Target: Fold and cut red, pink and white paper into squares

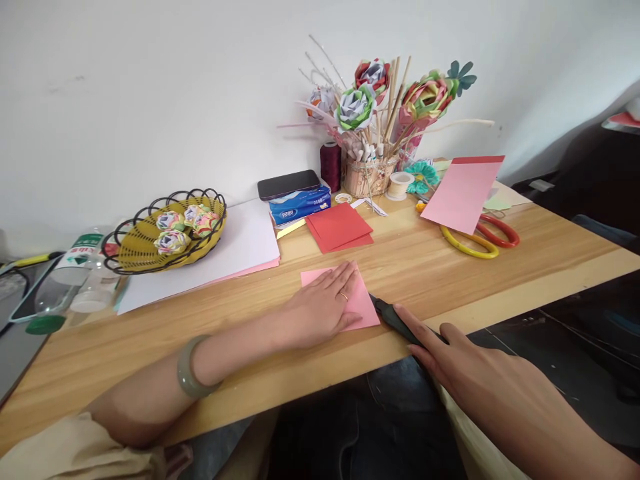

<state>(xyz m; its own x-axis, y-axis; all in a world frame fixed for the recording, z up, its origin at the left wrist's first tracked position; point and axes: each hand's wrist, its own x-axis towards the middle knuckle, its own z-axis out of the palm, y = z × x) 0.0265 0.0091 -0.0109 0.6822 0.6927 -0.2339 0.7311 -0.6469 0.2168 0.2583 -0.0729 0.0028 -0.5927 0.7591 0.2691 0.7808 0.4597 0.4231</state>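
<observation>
My left hand (327, 300) lies flat on a square of pink paper (367, 308) near the table's front edge, fingers stretched out and pressing it down. In my right hand (465, 360) is a knife with a dark handle (397, 323), the fingers wrapped round it. Its tip meets the right edge of the pink paper; the blade itself is hard to make out. Beyond my left hand lie red paper squares (340, 225), stacked slightly askew.
A yellow basket (143, 257) with paper flowers rests on white sheets (250, 233) at the left. Behind stand a phone (289, 185) on a tissue pack (300, 205), purple thread (331, 167) and a flower-filled holder (369, 177). Scissors (470, 248) lie under pink paper (465, 193) at right.
</observation>
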